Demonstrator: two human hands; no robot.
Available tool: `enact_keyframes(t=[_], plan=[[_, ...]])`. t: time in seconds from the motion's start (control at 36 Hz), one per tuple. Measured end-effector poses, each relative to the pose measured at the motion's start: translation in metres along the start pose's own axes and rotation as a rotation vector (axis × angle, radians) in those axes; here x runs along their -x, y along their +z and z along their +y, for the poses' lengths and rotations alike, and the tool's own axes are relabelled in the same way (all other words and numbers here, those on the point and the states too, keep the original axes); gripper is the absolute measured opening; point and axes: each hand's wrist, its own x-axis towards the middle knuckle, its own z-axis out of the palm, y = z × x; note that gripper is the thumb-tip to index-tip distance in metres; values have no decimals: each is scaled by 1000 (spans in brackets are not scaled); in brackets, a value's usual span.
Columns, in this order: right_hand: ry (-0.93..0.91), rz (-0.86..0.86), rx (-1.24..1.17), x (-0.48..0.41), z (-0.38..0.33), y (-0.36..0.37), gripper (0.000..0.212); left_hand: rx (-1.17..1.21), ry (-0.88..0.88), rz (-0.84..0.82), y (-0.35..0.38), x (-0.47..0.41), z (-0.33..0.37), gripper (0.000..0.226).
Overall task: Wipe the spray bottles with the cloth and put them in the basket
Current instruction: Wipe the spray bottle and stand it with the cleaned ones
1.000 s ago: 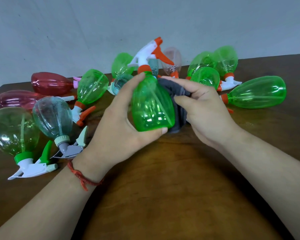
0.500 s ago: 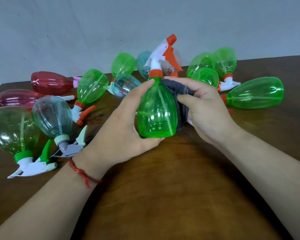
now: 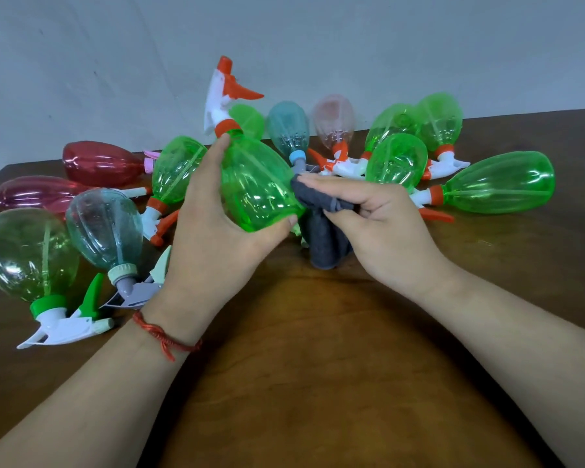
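Observation:
My left hand (image 3: 213, 231) grips a green spray bottle (image 3: 254, 184) with a white and orange trigger head, held above the table and tilted with its head up and to the left. My right hand (image 3: 379, 224) pinches a dark grey cloth (image 3: 321, 214) and presses it against the bottle's right side. The rest of the cloth hangs down to the table. No basket is in view.
Several spray bottles lie on the brown table (image 3: 318, 383): two red ones (image 3: 102, 163) at far left, a pale green one (image 3: 27, 255) and a clear one (image 3: 105, 228) near my left wrist, green ones (image 3: 497, 184) at right. A grey wall stands behind.
The held bottle has tipped from upright to leaning left, its head swinging left. My right hand with the cloth has slid lower along the bottle's right side.

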Motion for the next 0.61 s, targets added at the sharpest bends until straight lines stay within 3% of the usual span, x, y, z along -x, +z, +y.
enact_keyframes(t=[0.14, 0.22, 0.47, 0.61], plan=[[-26, 5, 84, 2, 2, 0, 46, -73, 1, 19, -1, 2, 5, 114], [-39, 26, 77, 3, 2, 0, 48, -81, 0, -65, -1, 4, 10, 115], [109, 83, -365, -9, -2, -6, 51, 76, 105, -362, 0, 14, 28, 112], [160, 51, -600, -10, -9, -8, 48, 196, 138, -400, -4, 16, 36, 111]])
